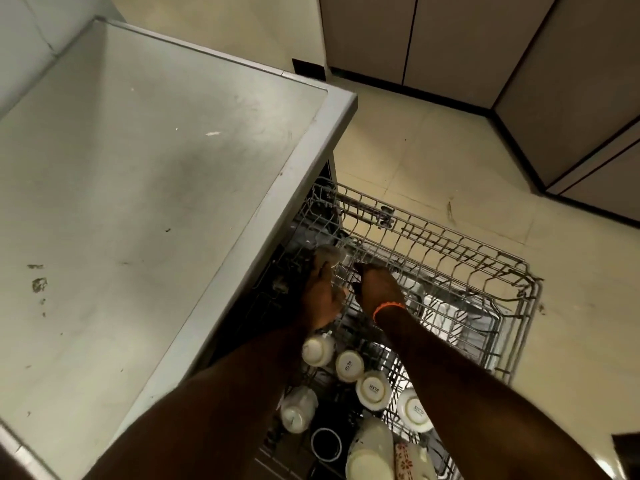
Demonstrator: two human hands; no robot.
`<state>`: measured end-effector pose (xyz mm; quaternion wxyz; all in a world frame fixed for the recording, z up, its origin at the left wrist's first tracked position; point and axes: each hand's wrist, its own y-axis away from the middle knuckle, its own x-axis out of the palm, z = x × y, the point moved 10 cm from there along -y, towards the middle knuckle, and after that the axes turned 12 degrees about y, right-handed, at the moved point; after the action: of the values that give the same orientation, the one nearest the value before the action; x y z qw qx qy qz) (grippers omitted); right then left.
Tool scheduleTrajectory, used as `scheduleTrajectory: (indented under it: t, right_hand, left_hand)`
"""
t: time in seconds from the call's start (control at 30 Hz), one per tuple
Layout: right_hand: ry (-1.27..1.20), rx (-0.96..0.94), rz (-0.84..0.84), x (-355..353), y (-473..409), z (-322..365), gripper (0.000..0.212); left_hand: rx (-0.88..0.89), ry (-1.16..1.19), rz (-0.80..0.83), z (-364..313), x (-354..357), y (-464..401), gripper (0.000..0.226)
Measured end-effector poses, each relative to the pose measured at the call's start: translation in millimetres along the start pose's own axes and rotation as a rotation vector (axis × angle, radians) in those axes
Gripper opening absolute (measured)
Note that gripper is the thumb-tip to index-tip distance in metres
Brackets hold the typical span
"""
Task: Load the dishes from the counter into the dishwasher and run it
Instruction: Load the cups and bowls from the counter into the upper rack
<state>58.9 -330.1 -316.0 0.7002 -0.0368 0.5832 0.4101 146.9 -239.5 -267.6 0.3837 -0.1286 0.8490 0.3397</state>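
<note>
The dishwasher's upper wire rack is pulled out over the floor. My left hand grips a clear glass at the rack's inner end, under the countertop's edge. My right hand, with an orange band at the wrist, reaches into the rack beside it, fingers curled at the wires; what they hold is hidden. Several white cups stand upside down in the near part of the rack, with a white bowl and a dark-rimmed cup.
The grey steel countertop fills the left half of the view. Beige floor tiles lie beyond the rack. Cabinets with a dark plinth line the far side and right. A lower rack with white dishes shows through the wires.
</note>
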Motion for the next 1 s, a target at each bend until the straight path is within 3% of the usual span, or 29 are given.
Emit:
scheduleTrajectory:
  t: [0.17, 0.47, 0.77, 1.0]
  right_hand:
    - [0.107, 0.007, -0.087, -45.2, 39.1, -8.6, 0.060]
    - [0.266, -0.072, -0.171, -140.9, 129.2, 19.4, 0.095]
    - [0.295, -0.165, -0.306, -204.4, 208.9, 88.4, 0.089]
    - [0.364, -0.362, -0.377, -202.1, 248.9, 186.5, 0.085]
  left_hand:
    - [0.076, -0.142, 0.045, -25.2, -19.4, 25.1, 0.076]
    - [0.238, -0.170, -0.009, -80.7, -82.2, 107.1, 0.082]
    - [0.351, -0.130, -0.207, -105.4, -148.3, 210.5, 0.076]
    - [0.260, -0.170, -0.413, -36.0, -206.2, 283.1, 0.073]
